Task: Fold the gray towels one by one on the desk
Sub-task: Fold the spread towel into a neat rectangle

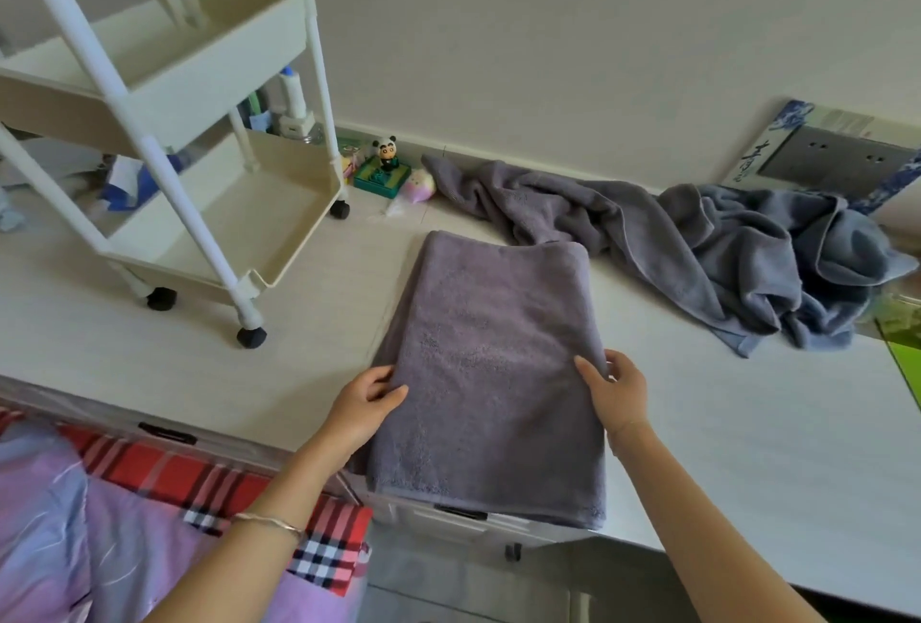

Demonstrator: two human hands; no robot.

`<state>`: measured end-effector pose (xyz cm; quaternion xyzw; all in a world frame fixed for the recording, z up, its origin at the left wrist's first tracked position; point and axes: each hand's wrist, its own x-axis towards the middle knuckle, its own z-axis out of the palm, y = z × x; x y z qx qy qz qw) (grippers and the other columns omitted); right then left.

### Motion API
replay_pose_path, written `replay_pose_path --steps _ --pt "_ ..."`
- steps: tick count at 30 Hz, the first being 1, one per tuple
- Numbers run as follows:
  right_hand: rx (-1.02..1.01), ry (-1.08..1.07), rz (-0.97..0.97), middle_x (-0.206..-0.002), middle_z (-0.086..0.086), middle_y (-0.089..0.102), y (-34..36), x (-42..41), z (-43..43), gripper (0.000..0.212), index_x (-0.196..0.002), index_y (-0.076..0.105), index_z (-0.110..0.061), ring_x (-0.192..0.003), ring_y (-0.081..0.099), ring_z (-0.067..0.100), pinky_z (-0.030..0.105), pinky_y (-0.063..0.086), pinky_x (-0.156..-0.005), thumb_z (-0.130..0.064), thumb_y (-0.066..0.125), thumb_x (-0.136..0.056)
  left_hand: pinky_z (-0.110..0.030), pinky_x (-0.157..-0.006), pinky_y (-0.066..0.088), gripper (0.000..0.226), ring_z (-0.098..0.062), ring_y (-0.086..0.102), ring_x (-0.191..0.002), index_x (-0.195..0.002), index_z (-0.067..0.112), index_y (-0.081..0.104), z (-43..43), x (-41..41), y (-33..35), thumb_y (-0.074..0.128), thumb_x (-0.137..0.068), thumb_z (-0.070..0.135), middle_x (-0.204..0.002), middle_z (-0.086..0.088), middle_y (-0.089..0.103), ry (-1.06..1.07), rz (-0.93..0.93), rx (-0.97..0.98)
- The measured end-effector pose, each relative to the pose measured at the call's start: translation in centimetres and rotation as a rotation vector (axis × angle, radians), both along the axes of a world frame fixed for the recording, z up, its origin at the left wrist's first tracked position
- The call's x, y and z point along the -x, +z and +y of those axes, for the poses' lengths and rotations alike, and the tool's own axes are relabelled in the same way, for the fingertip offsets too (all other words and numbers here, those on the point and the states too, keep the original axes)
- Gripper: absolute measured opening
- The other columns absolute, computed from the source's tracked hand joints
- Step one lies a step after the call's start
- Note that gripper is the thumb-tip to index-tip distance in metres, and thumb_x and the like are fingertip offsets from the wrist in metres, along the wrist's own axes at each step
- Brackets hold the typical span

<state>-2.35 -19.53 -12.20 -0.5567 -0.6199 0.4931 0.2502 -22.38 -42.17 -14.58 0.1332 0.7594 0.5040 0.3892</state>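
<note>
From my screen, the left hand (371, 395) pinches the left edge of the folded gray towel (493, 373), thumb on top and fingers curled against the cloth. The right hand (615, 385) grasps the opposite edge, thumb lying on the upper face and fingers wrapped round the side. Both hands hold the same towel about midway along its length, one on each side.

That towel lies flat as a long rectangle on the pale desk (747, 423), its far end rounded in a fold and its near end hanging over the desk's front edge. A thin bracelet (269, 523) circles the left wrist.

Beyond it, near the wall, a dark gray towel (573, 214) lies crumpled, and just to its right a blue-gray towel (797, 263) sits in a heap, the two touching. To the left a white wheeled cart (199, 124) stands on the desk, with a panda figurine (386, 151) beside its far wheel.

At the far right a board (822, 149) leans on the wall – it carries dark brush characters I cannot read, and the label on the bottle (291, 94) behind the cart is too blurred to make out
</note>
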Motion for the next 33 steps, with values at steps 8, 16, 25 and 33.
replay_pose_path --steps 8,16,25,33 --pt "-0.268 -0.01 -0.294 -0.125 0.011 0.049 0.0 -7.0 0.6 0.042 -0.121 0.054 -0.012 -0.115 0.048 0.029 0.041 0.04 -0.101 -0.019 0.07 -0.083 -0.006 -0.064 0.048 0.026 -0.003 0.06 -0.078 -0.114 0.009 0.061 4.9 -5.1 -0.3 0.064 -0.089 0.014 -0.096 -0.005 0.066 -0.074 0.033 -0.019" --pt "-0.194 0.372 -0.096 -0.124 -0.003 0.051 2.6 -1.6 0.2 0.035 -0.117 0.056 -0.02 -0.113 0.048 0.011 0.032 0.04 -0.101 -0.034 0.066 -0.086 -0.013 -0.062 0.051 0.015 -0.002 0.065 -0.066 -0.102 0.008 0.066 4.8 -4.8 0.4 0.066 -0.087 0.011 -0.075 0.008 0.069 -0.166 -0.018 0.004" --pt "-0.245 0.906 -0.686 -0.137 -0.001 0.04 3.0 -0.6 2.1 0.052 -0.133 0.046 -0.023 -0.126 0.042 0.023 0.037 0.037 -0.106 -0.052 0.051 -0.09 -0.024 -0.073 0.051 0.015 -0.013 0.061 -0.078 -0.102 0.006 0.065 5.0 -2.4 1.5 0.065 -0.088 0.01 -0.092 -0.004 0.067 -0.227 0.177 0.101" --pt "-0.176 1.229 -0.798 -0.101 -0.004 0.052 3.6 -1.0 1.3 0.042 -0.115 0.052 -0.021 -0.092 0.054 0.018 0.028 0.044 -0.085 -0.05 0.059 -0.086 -0.026 -0.087 0.044 0.023 -0.015 0.06 -0.103 -0.111 0.014 0.066 9.0 1.2 2.1 0.063 -0.088 0.011 -0.108 0.0 0.067 -0.344 0.415 0.174"
